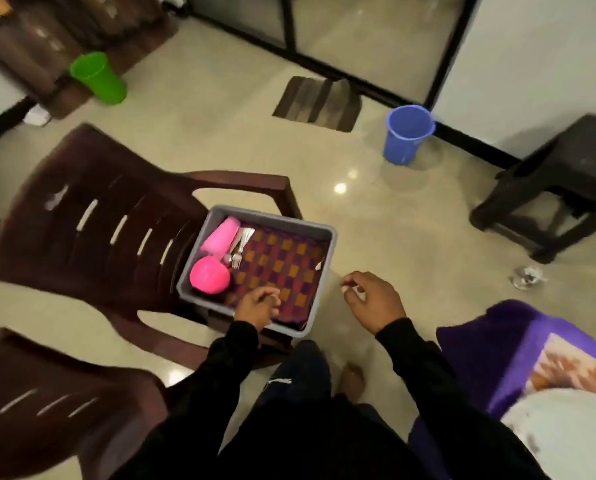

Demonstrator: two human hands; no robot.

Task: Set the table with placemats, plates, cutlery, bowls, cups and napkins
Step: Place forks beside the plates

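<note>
Reaching into grey tub [319, 233] on brown chair [82, 216]: left hand [258, 304] loosely curled over checked placemats [282, 261], gripping nothing visible; right hand [371, 301] just beside, relaxed, empty. Pink cups [210, 273], cutlery [241, 245] beyond left hand. Setting barely begun, judging by full tub.

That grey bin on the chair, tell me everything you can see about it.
The grey bin is a rectangular, plastic-looking tub with an open top, resting on the seat of a dark brown chair. A checked purple and orange cloth lines it; two pink cups and forks lie inside. The left hand reaches into its near edge.
</note>
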